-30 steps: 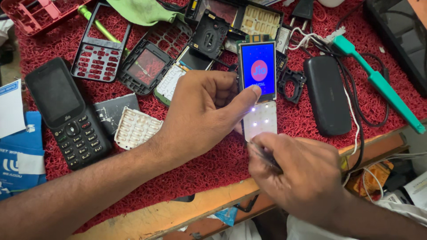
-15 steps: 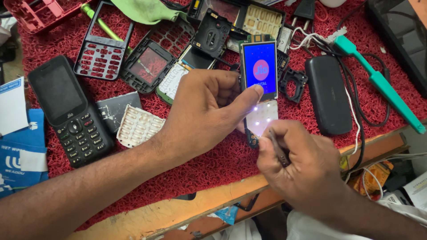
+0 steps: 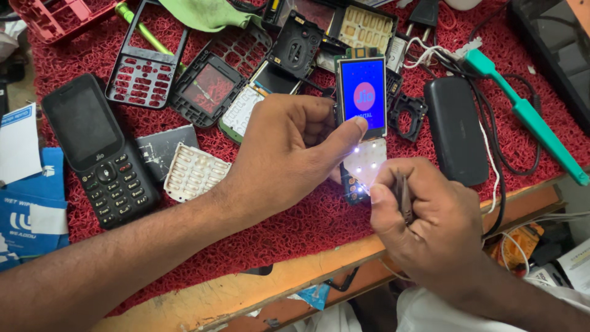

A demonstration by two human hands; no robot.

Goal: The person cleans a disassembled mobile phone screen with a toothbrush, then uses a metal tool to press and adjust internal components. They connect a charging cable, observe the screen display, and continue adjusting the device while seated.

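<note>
Now the bare phone board (image 3: 362,132) is held at its left edge by the left hand (image 3: 289,154), thumb pressed just under the lit screen (image 3: 364,95), fingers curled behind. Board position: over the red mat (image 3: 295,227) on the tabletop (image 3: 203,298), near the front edge. The screen is lit blue with a round pink emblem, as it was a second ago; small white lights glow on the keypad area (image 3: 367,166) below it.

Change noted: the right hand (image 3: 430,227) is now drawn slightly lower and more to the right than half a second ago, closed around a thin dark tool (image 3: 402,195) held between thumb and fingers. The tool tip appears just off the keypad area; contact cannot be confirmed.

Judgement: the board is powered, and the keypad contacts are probably being probed while the display is watched.

Surroundings: an assembled black keypad phone (image 3: 98,150) lies well left; a white keypad membrane (image 3: 193,172) lies just beside the left wrist; a black battery pack (image 3: 455,129) lies right of the board; a teal-handled tool (image 3: 528,117) lies at far right.
</note>
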